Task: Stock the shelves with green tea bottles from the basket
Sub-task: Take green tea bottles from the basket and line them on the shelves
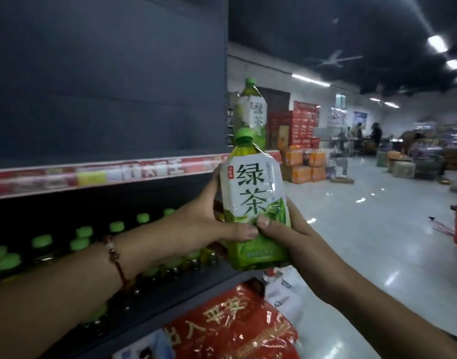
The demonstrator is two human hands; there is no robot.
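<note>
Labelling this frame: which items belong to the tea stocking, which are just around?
Job: green tea bottle held by left hand and right hand; second bottle on upper shelf; green-capped bottles below.
Around: red bag; stacked cartons.

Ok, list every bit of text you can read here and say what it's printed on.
"绿茶": label of the held bottle, gripped by left hand and right hand.
Same label's small red badge and bottom print: too blurred.
Bottle on the shelf: partly hidden.
Shelf price strip: blurred.
Red bag: unreadable.
</note>
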